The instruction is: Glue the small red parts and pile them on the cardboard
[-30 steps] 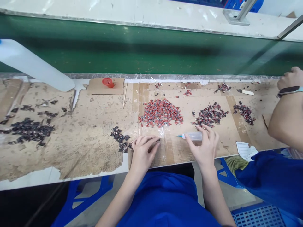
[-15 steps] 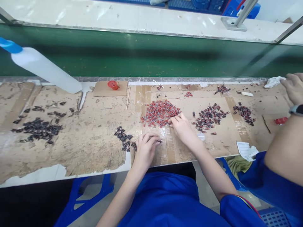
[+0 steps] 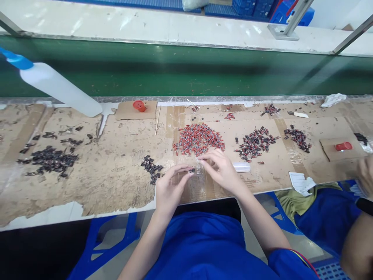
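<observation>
My left hand [image 3: 170, 188] pinches a small dark part [image 3: 191, 170] between thumb and fingertips, just above the cardboard. My right hand [image 3: 220, 170] is closed in a pinch at the near edge of a pile of small red and silver pieces [image 3: 199, 138]; what its fingertips hold is too small to make out. Left of my left hand lies a small heap of black parts [image 3: 150, 167]. A clear plastic piece [image 3: 241, 167] lies beside my right wrist. Further right is a heap of mixed red and black parts [image 3: 256, 144].
A white bottle with a blue cap [image 3: 58, 87] leans at the left. A red cup [image 3: 140, 105] sits on a cardboard piece at the back. More black parts [image 3: 51, 161] lie on the left. At the right are a knife [image 3: 300, 114], torn paper [image 3: 301, 183] and a co-worker's blurred hand [image 3: 365, 173].
My right hand has drawn back from the red pile toward my left hand. My left hand has turned, lifting the dark part slightly. The co-worker's arm at right has pulled back toward the near edge.
</observation>
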`<state>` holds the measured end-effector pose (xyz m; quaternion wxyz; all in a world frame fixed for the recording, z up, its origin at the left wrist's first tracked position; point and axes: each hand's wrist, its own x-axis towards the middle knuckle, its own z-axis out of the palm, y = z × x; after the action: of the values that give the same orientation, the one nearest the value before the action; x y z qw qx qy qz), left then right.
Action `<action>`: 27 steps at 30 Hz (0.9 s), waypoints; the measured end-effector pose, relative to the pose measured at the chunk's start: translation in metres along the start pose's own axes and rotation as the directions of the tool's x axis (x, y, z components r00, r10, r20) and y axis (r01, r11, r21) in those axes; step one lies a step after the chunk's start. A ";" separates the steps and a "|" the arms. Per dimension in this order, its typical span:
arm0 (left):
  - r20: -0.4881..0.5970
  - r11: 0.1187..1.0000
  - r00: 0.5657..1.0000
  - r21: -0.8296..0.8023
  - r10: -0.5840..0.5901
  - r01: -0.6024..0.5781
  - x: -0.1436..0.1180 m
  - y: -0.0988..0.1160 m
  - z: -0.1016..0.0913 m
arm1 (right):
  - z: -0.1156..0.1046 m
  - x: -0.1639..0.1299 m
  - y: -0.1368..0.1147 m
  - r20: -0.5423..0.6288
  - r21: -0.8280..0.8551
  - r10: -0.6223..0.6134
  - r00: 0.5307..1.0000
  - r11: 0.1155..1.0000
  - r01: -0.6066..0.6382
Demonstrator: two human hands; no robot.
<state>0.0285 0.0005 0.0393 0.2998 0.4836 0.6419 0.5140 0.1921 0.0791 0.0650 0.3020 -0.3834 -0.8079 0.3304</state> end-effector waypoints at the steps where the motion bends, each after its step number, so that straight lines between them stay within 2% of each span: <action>1: -0.029 0.999 0.999 -0.032 -0.019 0.018 -0.001 0.003 0.001 | 0.004 -0.003 -0.005 -0.052 0.107 0.053 0.997 0.993 -0.047; 3: -0.069 0.996 0.997 -0.086 -0.040 0.034 -0.003 0.008 0.002 | 0.014 -0.010 -0.014 -0.138 0.303 0.193 0.972 0.942 -0.144; 6: -0.114 0.989 0.992 -0.138 -0.060 0.044 -0.005 0.014 0.003 | 0.026 -0.015 -0.024 -0.156 0.491 0.332 0.930 0.843 -0.219; 12: -0.134 0.979 0.984 -0.181 -0.114 0.089 -0.005 0.020 0.003 | 0.029 -0.017 -0.027 -0.113 0.658 0.443 0.889 0.704 -0.267; 17: -0.129 0.976 0.980 -0.178 -0.149 0.125 -0.005 0.024 0.003 | 0.032 -0.018 -0.026 -0.005 0.761 0.489 0.873 0.568 -0.314; 21: -0.104 0.954 0.972 -0.238 -0.211 0.182 -0.002 0.026 0.003 | 0.035 -0.019 -0.026 -0.025 0.792 0.473 0.880 0.547 -0.271; 27: 0.005 0.912 0.961 -0.316 -0.275 0.262 0.002 0.028 0.001 | 0.037 -0.022 -0.023 -0.063 0.785 0.458 0.887 0.571 -0.239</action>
<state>0.0374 0.0023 0.0655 0.4279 0.3267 0.6181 0.5728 0.1662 0.0386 0.0550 0.4650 -0.4138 -0.4542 0.6374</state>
